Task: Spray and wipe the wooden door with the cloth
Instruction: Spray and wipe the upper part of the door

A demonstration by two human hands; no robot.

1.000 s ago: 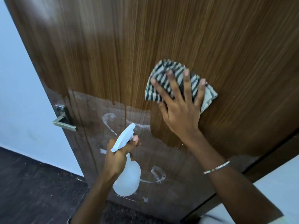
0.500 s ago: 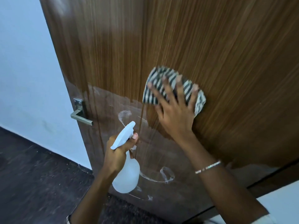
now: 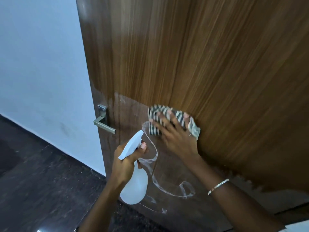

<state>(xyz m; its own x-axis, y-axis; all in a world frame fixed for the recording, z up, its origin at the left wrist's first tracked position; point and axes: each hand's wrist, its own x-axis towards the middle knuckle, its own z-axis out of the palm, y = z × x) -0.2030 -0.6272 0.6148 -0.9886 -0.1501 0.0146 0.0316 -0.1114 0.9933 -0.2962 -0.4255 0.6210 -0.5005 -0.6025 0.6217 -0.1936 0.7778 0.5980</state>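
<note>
A brown wooden door (image 3: 209, 56) fills the upper right; its lower part looks duller, with white curly marks (image 3: 167, 185). My right hand (image 3: 173, 136) presses a black-and-white striped cloth (image 3: 168, 118) flat against the door at the border between the shiny and dull areas, fingers spread; it is blurred by motion. My left hand (image 3: 127, 158) grips the neck of a white spray bottle (image 3: 133, 183) just in front of the door, below and left of the cloth, nozzle pointing up toward the door.
A silver lever handle (image 3: 103, 124) sticks out at the door's left edge. A pale wall (image 3: 41, 64) stands to the left above a dark floor (image 3: 41, 190). A bracelet (image 3: 217, 186) circles my right wrist.
My right hand has slid the cloth left and down along the door toward the dull area. The view has shifted right-to-left, showing more wall. The bottle stays in my left hand.
</note>
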